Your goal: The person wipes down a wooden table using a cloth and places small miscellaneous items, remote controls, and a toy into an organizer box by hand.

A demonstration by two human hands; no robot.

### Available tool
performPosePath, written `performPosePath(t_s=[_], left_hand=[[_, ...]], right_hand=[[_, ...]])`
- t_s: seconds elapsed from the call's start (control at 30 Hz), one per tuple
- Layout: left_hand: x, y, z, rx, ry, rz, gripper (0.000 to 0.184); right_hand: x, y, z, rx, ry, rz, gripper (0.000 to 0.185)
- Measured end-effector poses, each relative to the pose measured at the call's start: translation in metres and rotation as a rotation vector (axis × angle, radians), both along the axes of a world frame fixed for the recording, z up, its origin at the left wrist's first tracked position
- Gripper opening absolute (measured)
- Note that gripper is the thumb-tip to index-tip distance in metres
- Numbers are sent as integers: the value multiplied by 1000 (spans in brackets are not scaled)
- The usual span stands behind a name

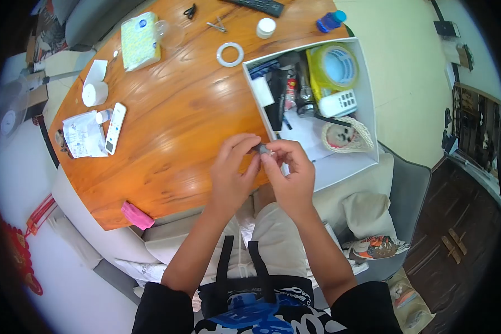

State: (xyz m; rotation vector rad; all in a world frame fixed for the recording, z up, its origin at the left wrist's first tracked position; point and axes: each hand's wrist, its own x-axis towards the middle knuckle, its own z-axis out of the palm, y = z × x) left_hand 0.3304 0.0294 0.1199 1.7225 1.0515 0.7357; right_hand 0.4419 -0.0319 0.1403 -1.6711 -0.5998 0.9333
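My left hand [234,167] and my right hand [288,167] meet at the near edge of the wooden table, beside the white box. Between their fingertips they pinch a small dark grey object [263,148]; its kind is too small to make out. Just beyond my right hand, the white box [345,177] holds a roll of yellow tape [339,65], a white power strip [338,103], a coil of white rope [362,137] around a small plush face, and several dark items.
A white ring [230,54], a white jar [266,28] and a blue bottle [331,21] stand toward the back. At left are a tissue pack [141,42], a white remote [115,128], a tape roll [95,93] and a plastic bag [84,135]. A pink cloth [137,215] lies at the near edge.
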Motion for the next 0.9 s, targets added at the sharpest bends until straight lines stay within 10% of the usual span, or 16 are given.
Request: performPosePath(t_s=[0.27, 0.57, 0.9], left_hand=[[70, -17, 30, -276, 174, -85, 46], [97, -31, -11, -1141, -277, 276, 78], [112, -25, -7, -1220, -263, 303, 85]], right_hand=[[67, -32, -28, -185, -454, -14, 20], [70, -16, -74, -311, -577, 47, 15], [68, -14, -78, -341, -473, 44, 27]])
